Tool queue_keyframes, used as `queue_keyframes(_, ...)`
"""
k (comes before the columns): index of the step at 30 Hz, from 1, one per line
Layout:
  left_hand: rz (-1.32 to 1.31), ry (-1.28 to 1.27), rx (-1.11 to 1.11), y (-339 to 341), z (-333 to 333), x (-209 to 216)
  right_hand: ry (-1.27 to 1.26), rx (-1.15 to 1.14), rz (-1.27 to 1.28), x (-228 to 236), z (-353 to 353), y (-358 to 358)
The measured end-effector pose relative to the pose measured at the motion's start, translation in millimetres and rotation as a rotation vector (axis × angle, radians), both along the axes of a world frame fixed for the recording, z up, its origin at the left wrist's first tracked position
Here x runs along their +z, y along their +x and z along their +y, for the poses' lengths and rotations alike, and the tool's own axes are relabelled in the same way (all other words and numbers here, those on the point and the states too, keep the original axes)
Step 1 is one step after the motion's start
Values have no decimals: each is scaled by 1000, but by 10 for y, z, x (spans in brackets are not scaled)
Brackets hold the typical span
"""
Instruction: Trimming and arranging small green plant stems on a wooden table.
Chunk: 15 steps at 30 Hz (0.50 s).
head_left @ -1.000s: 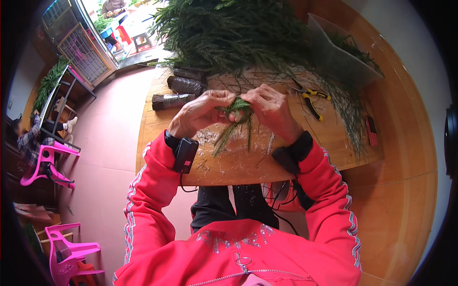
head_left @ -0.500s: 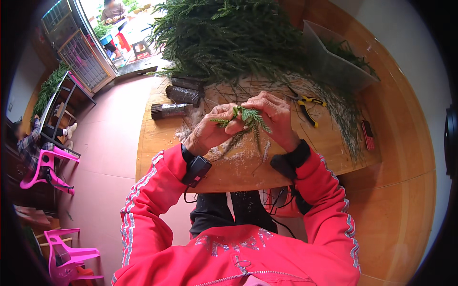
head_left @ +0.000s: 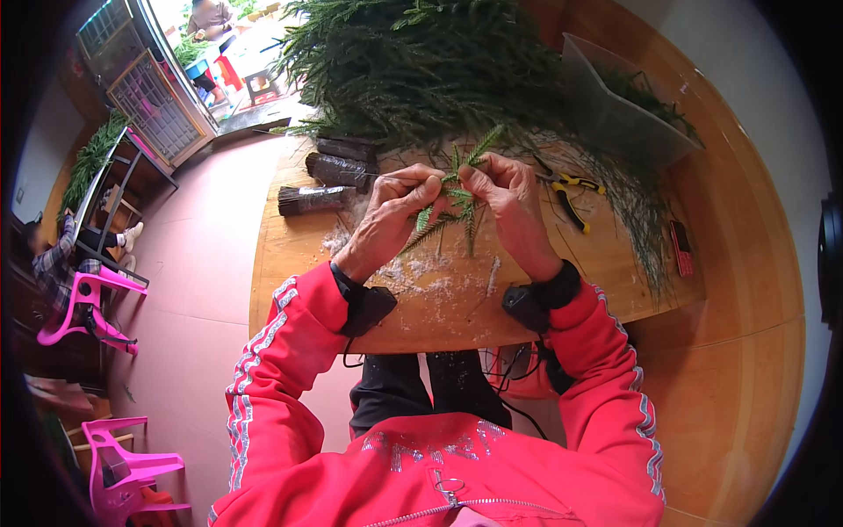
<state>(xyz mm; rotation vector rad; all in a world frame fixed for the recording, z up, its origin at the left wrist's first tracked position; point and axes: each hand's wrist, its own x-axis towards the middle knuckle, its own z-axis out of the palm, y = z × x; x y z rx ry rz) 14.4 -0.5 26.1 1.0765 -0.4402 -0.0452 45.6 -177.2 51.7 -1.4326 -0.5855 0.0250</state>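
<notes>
Above the wooden table, my right hand (head_left: pixel 511 198) pinches a green artificial fir sprig (head_left: pixel 463 204) whose small leafy tips spread in several directions. My left hand (head_left: pixel 395 206) is closed beside the sprig, thumb against forefinger. A thin wire (head_left: pixel 362 172) sticks out leftward from its pinch; the wire's other end is lost among the fingers and needles. Just left of my hands lie dark bundles of thin rods in clear wrap (head_left: pixel 314 200). Pliers with yellow and black handles (head_left: pixel 572 200) rest to the right of my right hand.
A large heap of green branches (head_left: pixel 421 79) covers the table's far side. Right of it stands a clear plastic bin (head_left: pixel 606 114) with greenery. White flakes (head_left: pixel 421 277) litter the tabletop, and a red phone-like object (head_left: pixel 680 249) lies near the right edge. Pink chairs (head_left: pixel 88 303) stand at left.
My hands have moved slightly apart, the left opening a gap from the right. A wire now shows from my left fingers, and the sprig's tip points up past my right thumb.
</notes>
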Motion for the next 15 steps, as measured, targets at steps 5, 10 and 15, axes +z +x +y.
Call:
queue_keyframes(5, -44, 133, 153, -34, -15, 19, 236, 92, 389, -79, 26, 69)
queue_keyframes(10, -40, 222, 194, -6, -16, 89, 440, 146, 694, -322, 13, 227)
queue_keyframes(15, 50, -12, 96, 70, -22, -85, 159, -120, 293, -85, 145, 59)
